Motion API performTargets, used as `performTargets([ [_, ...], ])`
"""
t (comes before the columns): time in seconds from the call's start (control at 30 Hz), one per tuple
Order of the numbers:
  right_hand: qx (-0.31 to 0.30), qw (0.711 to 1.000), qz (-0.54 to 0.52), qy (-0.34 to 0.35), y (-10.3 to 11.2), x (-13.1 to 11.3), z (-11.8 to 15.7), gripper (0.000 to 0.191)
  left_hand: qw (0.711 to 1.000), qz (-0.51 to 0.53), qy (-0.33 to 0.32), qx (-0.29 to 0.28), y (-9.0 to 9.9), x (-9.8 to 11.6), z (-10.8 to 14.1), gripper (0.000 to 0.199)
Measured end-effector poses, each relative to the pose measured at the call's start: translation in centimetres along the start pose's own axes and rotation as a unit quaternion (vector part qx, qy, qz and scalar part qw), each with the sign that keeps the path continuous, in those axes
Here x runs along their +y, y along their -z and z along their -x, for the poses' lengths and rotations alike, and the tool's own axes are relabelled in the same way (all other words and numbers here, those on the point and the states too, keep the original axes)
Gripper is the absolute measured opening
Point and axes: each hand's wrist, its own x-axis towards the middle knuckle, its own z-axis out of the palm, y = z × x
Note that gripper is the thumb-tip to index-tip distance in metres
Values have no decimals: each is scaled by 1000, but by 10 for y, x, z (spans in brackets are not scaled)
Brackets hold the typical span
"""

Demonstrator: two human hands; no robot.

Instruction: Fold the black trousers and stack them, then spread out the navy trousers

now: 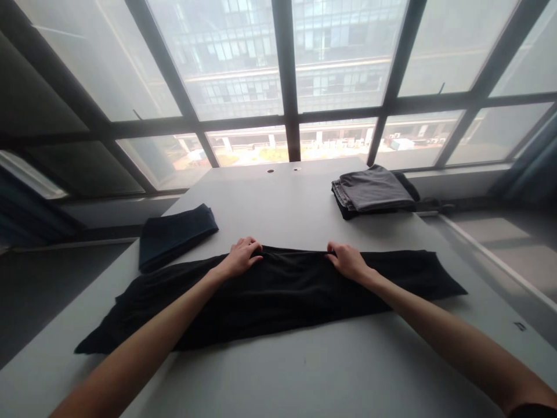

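Note:
A pair of black trousers (278, 296), folded lengthwise, lies stretched across the white table (278, 377) from left to right. The wider end is on the left and a narrower leg end points right. My left hand (243, 256) pinches the far edge left of the middle, thumb and fingers closed on the cloth. Farther right along that same edge, my right hand (346, 260) also grips the fabric between thumb and fingers. Between both hands the edge looks pulled fairly straight, with soft creases below it.
A folded dark blue garment (176, 235) lies at the left, close behind the trousers. At the back right sits a stack of folded grey and black clothes (376, 190). Two cable holes mark the table's far end, before tall windows (239, 69).

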Motion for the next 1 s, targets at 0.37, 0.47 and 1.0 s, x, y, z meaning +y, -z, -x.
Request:
performTargets([
  [0.37, -33, 998, 18, -59, 77, 143, 47, 26, 994, 111, 15, -15, 4, -23, -27, 31],
  [0.47, 20, 996, 40, -79, 85, 162, 55, 28, 993, 116, -2, 3, 0, -20, -28, 30],
  [1.0, 106, 981, 61, 151, 57, 103, 94, 20, 985, 38, -165, 24, 11, 83, 39, 25],
])
